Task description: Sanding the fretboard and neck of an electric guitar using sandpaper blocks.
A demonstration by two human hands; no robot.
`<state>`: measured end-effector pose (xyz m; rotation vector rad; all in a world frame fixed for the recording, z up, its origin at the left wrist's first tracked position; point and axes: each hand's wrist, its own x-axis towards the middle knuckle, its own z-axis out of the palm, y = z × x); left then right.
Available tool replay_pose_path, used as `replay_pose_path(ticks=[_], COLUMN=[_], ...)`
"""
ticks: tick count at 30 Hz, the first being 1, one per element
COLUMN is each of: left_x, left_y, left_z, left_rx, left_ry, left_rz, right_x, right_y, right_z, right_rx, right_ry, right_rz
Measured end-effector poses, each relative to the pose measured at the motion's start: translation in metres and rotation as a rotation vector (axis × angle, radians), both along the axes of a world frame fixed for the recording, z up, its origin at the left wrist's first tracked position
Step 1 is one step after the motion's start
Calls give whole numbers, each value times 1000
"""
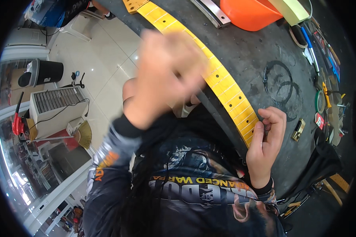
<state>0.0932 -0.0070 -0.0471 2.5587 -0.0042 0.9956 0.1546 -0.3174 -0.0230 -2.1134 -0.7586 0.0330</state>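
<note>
A yellow maple guitar neck (225, 89) with dark dot inlays and thin frets lies slantwise along the near edge of the dark workbench. Its headstock end points to the top left. My left hand (168, 73) is over the middle of the neck, smeared by motion, so its fingers and anything in them cannot be made out. At the neck's near right end rests my right hand (267, 132). Its thumb lies against the edge of the fretboard, and its fingers are loosely curled beside it, apart from the thumb, with nothing visible in them.
On the bench (249, 67) stand an orange container (247, 14), a metal-faced bar (211, 12) and a pale yellow block (290, 10). To the right lie a blue pen (309, 41), green tape (319, 100) and a small brass-coloured piece (298, 129). Another person (63, 12) is at upper left.
</note>
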Motion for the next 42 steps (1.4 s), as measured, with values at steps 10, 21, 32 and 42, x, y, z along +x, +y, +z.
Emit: replay_pose_path(ticks=[10, 21, 32, 42], left_x=[-4, 9, 76, 148], left_y=[23, 51, 148, 120], left_z=[5, 6, 107, 142], left_rx=[51, -5, -1575, -1374], left_ry=[-7, -9, 54, 41], left_rz=[89, 123, -502, -372], right_x=[0, -2, 83, 225], right_y=[4, 9, 43, 140], right_z=[1, 13, 99, 99], right_rx=[-22, -74, -20, -230], right_ry=[-35, -89, -450, -731], right_rz=[19, 12, 125, -32])
